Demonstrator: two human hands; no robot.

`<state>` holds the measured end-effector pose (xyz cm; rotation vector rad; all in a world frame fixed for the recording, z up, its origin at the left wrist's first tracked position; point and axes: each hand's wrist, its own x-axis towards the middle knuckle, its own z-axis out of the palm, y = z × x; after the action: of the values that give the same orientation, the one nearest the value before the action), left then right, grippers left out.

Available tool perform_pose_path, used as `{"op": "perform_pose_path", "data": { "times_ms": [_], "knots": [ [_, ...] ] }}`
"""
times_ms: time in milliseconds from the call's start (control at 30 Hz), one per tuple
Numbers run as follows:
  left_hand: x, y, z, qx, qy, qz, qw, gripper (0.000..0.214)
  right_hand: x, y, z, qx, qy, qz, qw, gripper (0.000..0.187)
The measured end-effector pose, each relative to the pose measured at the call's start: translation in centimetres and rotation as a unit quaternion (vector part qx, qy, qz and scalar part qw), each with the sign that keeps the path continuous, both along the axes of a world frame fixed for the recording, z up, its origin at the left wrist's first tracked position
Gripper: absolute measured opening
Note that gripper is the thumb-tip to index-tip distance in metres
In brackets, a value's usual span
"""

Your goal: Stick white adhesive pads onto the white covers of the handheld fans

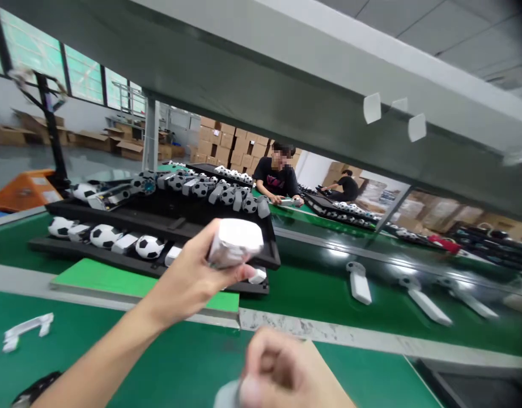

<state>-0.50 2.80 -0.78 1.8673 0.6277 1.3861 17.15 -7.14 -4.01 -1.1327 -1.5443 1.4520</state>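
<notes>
My left hand point(186, 286) is raised at the middle of the view, its thumb and fingers wrapped round a white plastic block-shaped part point(238, 241) with rounded corners. Behind that part stand stacked black trays point(167, 218) holding white pieces with black-and-white soccer-ball ends. Low in the view, my right hand point(281, 371) is curled closed and smeared by motion. A pale grey rounded thing point(227, 395) shows at its fingertips, cut off by the lower edge, so its kind is unclear. On the green bench at left lies a white bracket-shaped piece point(29, 330).
Across the conveyor belt point(312, 289) lie several white pieces point(360, 283). A bright green board point(111, 280) sits under the trays. One black tray point(477, 382) is at lower right. A grey beam point(261, 73) crosses overhead. A co-worker point(278, 175) sits at the far side.
</notes>
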Motion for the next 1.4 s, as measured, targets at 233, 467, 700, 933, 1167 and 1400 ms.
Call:
{"op": "perform_pose_path", "data": {
  "times_ms": [233, 467, 700, 933, 1167, 1400],
  "knots": [
    [1.0, -0.8, -0.8, 0.229, 0.224, 0.012, 0.947, 0.026, 2.0, 0.2, 6.4, 0.006, 0.172, -0.190, 0.967, 0.036],
    [1.4, -0.4, -1.6, 0.253, 0.244, 0.014, 0.936, 0.033, 2.8, 0.6, 5.0, -0.006, 0.206, -0.156, 0.966, 0.027],
    [1.4, -0.5, -1.6, 0.248, 0.248, 0.011, 0.936, 0.033, 2.8, 0.6, 5.2, -0.010, 0.204, -0.148, 0.968, 0.023],
    [1.3, -0.4, -1.7, 0.243, 0.251, 0.009, 0.937, 0.037, 2.6, 0.4, 5.7, -0.030, 0.200, -0.167, 0.965, 0.023],
    [1.1, -0.3, -1.5, 0.244, 0.254, 0.008, 0.936, 0.037, 2.9, 0.2, 5.9, 0.008, 0.135, -0.165, 0.977, 0.023],
    [1.3, 0.1, -2.3, 0.216, 0.167, -0.054, 0.961, 0.033, 3.1, 0.5, 4.6, 0.167, -0.043, -0.263, 0.949, 0.041]
  ]
}}
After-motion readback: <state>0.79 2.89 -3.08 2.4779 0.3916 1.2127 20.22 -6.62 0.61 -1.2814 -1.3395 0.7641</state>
